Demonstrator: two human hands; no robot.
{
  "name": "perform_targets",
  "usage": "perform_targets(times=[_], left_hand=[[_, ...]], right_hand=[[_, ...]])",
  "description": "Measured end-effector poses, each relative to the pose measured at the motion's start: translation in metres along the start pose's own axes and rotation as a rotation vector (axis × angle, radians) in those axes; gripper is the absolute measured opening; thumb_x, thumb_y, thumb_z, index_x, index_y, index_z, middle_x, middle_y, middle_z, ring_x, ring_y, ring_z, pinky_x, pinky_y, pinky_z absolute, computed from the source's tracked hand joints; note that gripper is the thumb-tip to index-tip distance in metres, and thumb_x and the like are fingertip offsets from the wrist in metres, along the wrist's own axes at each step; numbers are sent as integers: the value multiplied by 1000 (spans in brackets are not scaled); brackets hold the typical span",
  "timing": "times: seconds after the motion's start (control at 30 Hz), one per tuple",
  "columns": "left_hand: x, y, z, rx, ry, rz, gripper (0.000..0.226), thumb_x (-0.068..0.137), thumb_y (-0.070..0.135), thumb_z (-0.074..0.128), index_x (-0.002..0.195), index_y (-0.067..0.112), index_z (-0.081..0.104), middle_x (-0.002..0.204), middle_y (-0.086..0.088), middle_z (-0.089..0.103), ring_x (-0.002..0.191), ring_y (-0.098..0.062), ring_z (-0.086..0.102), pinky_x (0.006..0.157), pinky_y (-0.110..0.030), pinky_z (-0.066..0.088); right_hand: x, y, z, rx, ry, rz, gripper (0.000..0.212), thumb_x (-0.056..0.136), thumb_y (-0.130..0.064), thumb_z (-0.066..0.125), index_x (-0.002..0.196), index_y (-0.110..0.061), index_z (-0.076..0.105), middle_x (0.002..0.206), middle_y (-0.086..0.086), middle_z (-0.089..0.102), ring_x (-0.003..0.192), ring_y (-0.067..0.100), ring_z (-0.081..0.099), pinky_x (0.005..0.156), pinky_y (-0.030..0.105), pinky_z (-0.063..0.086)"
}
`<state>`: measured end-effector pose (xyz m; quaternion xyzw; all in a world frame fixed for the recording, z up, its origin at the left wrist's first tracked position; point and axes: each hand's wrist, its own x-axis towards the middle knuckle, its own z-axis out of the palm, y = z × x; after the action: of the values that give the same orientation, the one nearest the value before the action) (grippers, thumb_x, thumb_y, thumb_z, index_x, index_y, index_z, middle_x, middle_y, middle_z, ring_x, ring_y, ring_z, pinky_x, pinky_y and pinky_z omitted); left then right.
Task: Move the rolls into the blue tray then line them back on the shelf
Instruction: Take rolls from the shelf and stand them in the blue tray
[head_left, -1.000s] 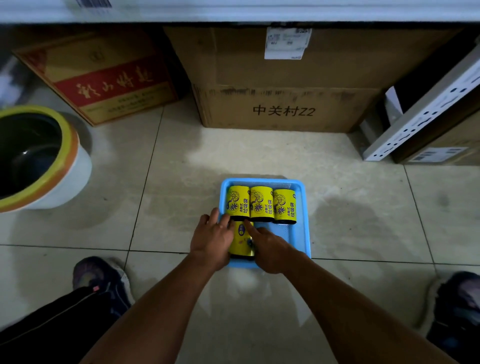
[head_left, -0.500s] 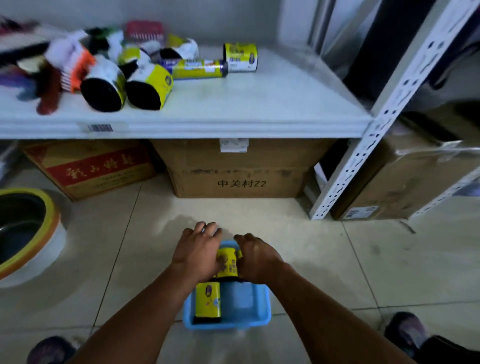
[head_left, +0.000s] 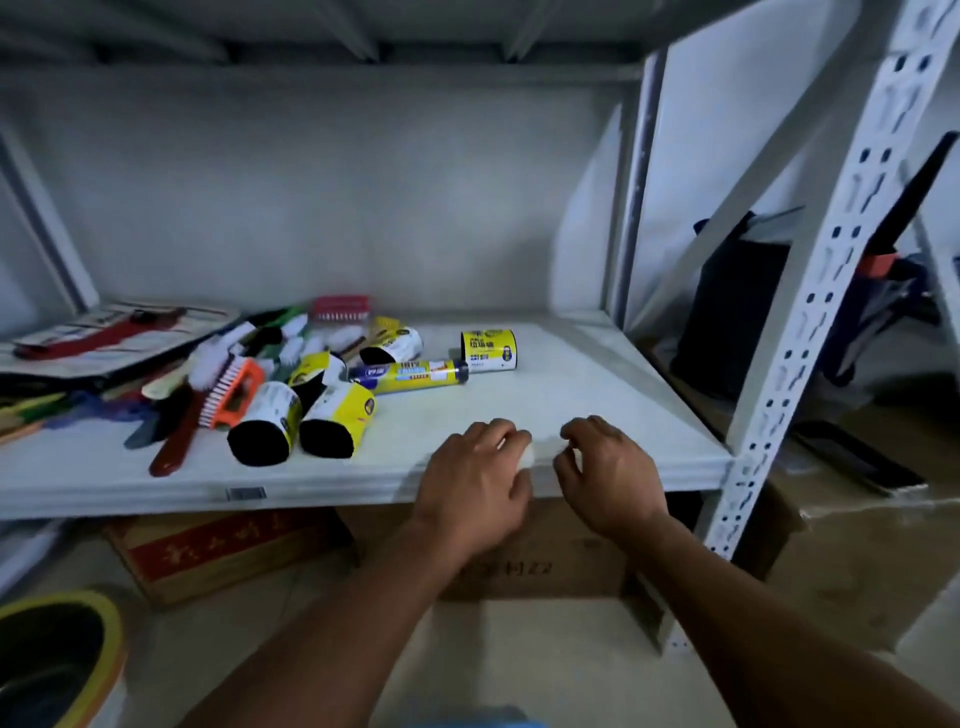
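Left hand (head_left: 472, 493) and right hand (head_left: 608, 478) side by side at the front edge of the shelf (head_left: 597, 395), fingers curled over a pale, washed-out patch; cannot tell what they hold, if anything. Loose rolls (head_left: 337, 423) lie on the shelf at 10–12 o'clock from the hands. Sliver of blue tray (head_left: 488, 723) at 6 o'clock.

- At the shelf's (head_left: 597, 374) front edge, the left grip (head_left: 475, 478) and right grip (head_left: 608, 473) have curled fingers, with a pale blur (head_left: 529, 457) between them.
- Yellow rolls (head_left: 488, 351) lie scattered mid-shelf — brushes (head_left: 228, 389) toward its left edge.
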<state>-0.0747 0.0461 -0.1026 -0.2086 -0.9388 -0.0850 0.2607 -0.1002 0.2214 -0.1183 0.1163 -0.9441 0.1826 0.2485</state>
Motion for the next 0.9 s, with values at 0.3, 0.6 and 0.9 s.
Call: perform_targets(times=[0.3, 0.6, 0.9], left_hand=[[81, -56, 27, -58, -78, -426, 46, 92, 39, 52, 130, 14, 52, 131, -7, 55, 122, -28, 49, 93, -40, 46], [127, -78, 60, -95, -157, -546, 56, 86, 43, 55, 127, 8, 43, 125, -10, 56, 123, -33, 43, 93, -45, 43], [151, -94, 75, -180, -177, -582, 59, 81, 30, 56, 133, 11, 37, 132, -14, 50, 136, -30, 32, 105, -46, 29]], right_hand=[[81, 4, 39, 142, 7, 114, 29, 89, -30, 52, 112, -15, 60, 110, 5, 64, 100, 26, 60, 79, 34, 49], [126, -3, 75, 317, -176, 309, 47, 87, -30, 58, 125, -6, 46, 126, 16, 57, 118, 32, 52, 93, 36, 41], [161, -7, 91, 599, -248, 442, 36, 71, -18, 58, 101, -18, 38, 87, -5, 52, 95, 27, 53, 92, 43, 44]])
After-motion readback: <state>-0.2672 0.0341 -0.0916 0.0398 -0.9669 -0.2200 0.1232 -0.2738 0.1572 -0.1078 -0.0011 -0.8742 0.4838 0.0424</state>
